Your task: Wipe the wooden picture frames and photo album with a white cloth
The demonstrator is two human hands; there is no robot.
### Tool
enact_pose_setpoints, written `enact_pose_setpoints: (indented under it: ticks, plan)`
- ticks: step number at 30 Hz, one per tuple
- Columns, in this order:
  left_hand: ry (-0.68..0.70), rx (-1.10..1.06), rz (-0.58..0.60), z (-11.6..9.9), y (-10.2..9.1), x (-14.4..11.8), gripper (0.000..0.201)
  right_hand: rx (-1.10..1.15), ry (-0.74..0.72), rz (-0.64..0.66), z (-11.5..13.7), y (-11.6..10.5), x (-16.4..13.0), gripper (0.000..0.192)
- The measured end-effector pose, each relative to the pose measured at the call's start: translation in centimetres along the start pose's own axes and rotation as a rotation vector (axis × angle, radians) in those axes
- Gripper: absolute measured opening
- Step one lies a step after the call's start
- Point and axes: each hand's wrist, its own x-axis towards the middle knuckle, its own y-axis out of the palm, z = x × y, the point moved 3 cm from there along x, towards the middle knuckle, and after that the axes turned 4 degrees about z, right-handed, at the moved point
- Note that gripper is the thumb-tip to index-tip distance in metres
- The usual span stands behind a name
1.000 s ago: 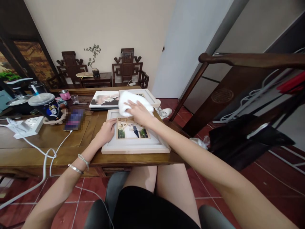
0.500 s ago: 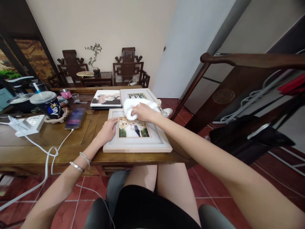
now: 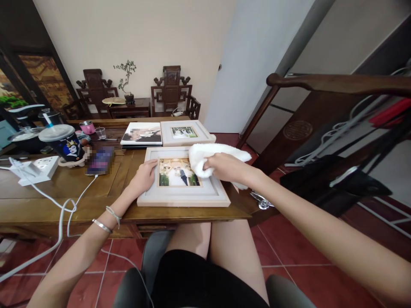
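A light-wood picture frame (image 3: pixel 180 199) with a wedding photo (image 3: pixel 178 173) in its middle lies flat near the table's front edge. My left hand (image 3: pixel 145 175) grips the frame's left side, fingers on the rim and bracelets on the wrist. Bunched in my right hand (image 3: pixel 224 167) is a white cloth (image 3: pixel 205 153), pressed on the frame's right part beside the photo, its loose end hanging past the right edge. A second picture frame (image 3: pixel 199 126) lies just behind the first. Left of that one is a photo panel (image 3: pixel 128 139) on something dark.
On the wooden table (image 3: pixel 105 188) at left are a lidded cup with straw (image 3: pixel 66 145), a charging phone (image 3: pixel 100 161), a power strip (image 3: pixel 40 169) and loose white cables. A pink cup (image 3: pixel 87 127) stands farther back. A wooden chair rail (image 3: pixel 321 83) rises at right.
My right hand has moved the cloth right and nearer to me, from the frame's top to its right part. The rear frame's photo now shows fully. My left hand has stayed put.
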Motion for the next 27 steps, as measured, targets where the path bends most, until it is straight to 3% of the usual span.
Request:
enact_pose_setpoints:
  ticks: [4, 7, 10, 16, 20, 23, 27]
  plan:
    - [-0.005, -0.022, -0.012, 0.2, 0.0, 0.1, 0.048, 0.117, -0.100, 0.090, 2.1, -0.6, -5.0, 0.053]
    - [0.013, -0.024, -0.010, 0.2, -0.2, 0.2, 0.053, 0.121, -0.086, 0.133, 2.6, -0.7, -6.6, 0.047]
    - [0.037, -0.023, -0.014, -0.1, -0.5, 0.2, 0.057, 0.115, -0.011, 0.099, 1.8, -0.1, -5.3, 0.047]
    - [0.061, -0.023, -0.025, -0.2, -0.8, 0.3, 0.058, 0.107, 0.079, -0.097, -1.3, 1.5, 1.7, 0.053]
    - [0.045, 0.001, -0.040, 0.0, -0.7, 0.4, 0.056, 0.068, 0.106, -0.186, -2.1, 1.8, 4.9, 0.049]
    - [0.039, 0.012, -0.039, 0.1, -0.6, 0.4, 0.054, 0.053, 0.100, -0.180, -1.7, 1.6, 4.8, 0.049]
    - [0.044, 0.008, -0.026, -0.1, -0.5, 0.4, 0.056, 0.078, 0.004, -0.093, -0.4, 1.1, 1.1, 0.049]
